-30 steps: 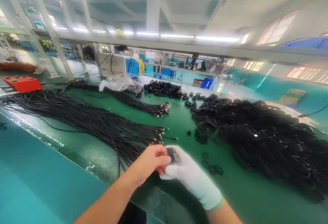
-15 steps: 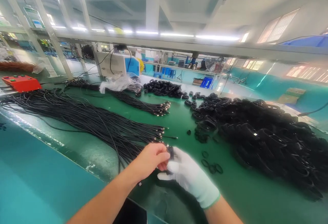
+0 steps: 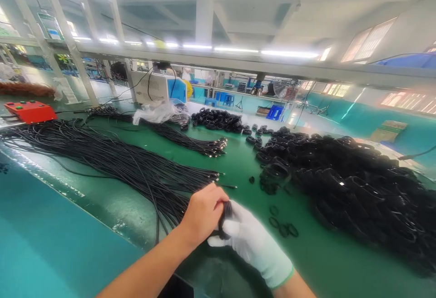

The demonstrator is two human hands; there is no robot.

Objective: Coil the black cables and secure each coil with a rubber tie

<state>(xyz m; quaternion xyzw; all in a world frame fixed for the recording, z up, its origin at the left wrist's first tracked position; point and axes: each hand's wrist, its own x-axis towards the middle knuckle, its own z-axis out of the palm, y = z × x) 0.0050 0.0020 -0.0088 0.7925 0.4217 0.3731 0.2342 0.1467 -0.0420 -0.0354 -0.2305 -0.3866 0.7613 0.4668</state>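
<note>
A small coil of black cable (image 3: 226,218) is held between my two hands above the green tabletop. My left hand (image 3: 204,209) is bare, with its fingers bent over the upper left part of the coil. My right hand (image 3: 250,243), in a white knitted glove, grips the coil from the right, its thumb across the front. Part of the coil is hidden behind the fingers. Just left of the hands lies a long bundle of loose black cables (image 3: 112,161), its metal-tipped ends pointing right. Several thin black rings (image 3: 283,230) lie to the right of my glove.
A large heap of black coils (image 3: 344,171) covers the table's right side, with a smaller heap (image 3: 218,120) farther back. Behind the long bundle lie a second cable bundle (image 3: 190,140) and a clear plastic bag (image 3: 155,112). A red button box (image 3: 30,111) stands far left.
My left hand has turned over the coil, its knuckles now higher and fingers reaching over the top. More of the coil shows between the hands; my gloved hand stays nearly in place.
</note>
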